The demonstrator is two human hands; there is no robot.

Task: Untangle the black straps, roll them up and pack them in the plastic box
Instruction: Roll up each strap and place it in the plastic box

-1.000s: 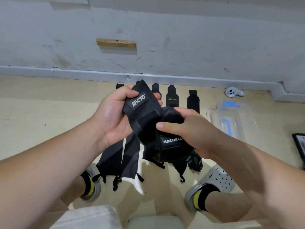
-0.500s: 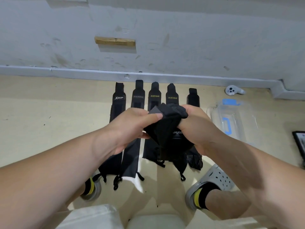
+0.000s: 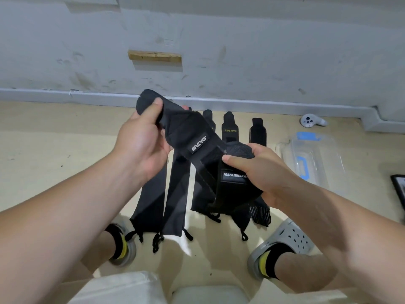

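Left hand [image 3: 142, 148] pinches the INCYO strap's [image 3: 192, 137] end, thumb on top. Right hand [image 3: 263, 172] is curled around the bunched MANUEKLEAN strap [image 3: 234, 181], both held above the row of laid-out straps [image 3: 151, 200]. The plastic box [image 3: 315, 159] waits on the right. The danger here is that the two straps' grippy patches could catch and re-tangle if the tension goes slack.

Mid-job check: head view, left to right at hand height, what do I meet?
Left hand, black fabric strap stretched between the hands, right hand, clear plastic box with blue latches, dark flat object at the right edge.
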